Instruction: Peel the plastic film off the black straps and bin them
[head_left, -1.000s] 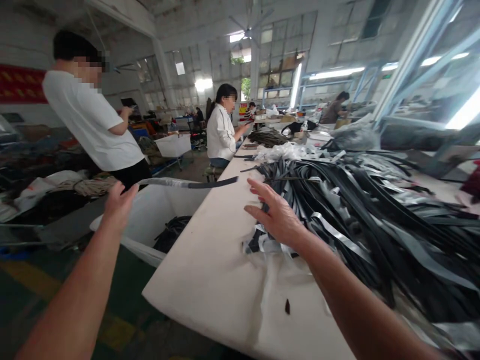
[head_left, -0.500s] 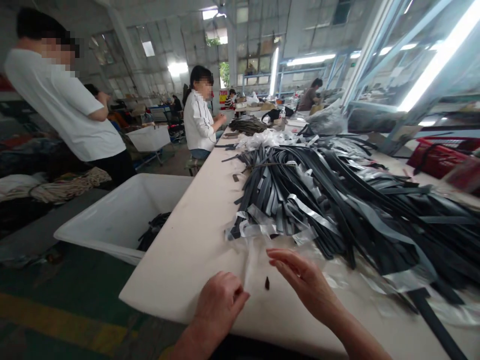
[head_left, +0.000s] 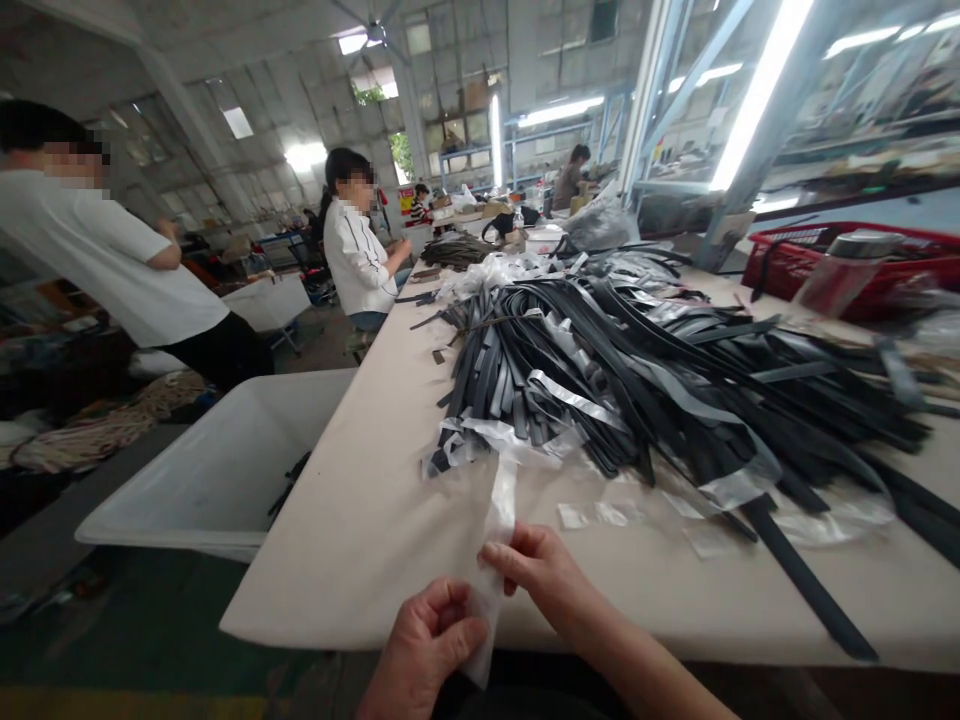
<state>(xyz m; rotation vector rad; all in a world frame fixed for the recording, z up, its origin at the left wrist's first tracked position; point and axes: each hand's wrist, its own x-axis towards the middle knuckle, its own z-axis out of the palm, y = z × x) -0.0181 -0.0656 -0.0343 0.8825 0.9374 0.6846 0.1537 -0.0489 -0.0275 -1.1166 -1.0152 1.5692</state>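
Pinching one clear plastic strip between them, both hands meet at the table edge.

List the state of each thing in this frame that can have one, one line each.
Left hand: closed on the clear strip.
Right hand: pinching the same strip.
Clear strip: held at its near end, far end lying among the straps.
Black straps: heaped loose on the table.
White bin: open, nearly bare inside.

White bin left of the table; red basket far right; seated worker far along.
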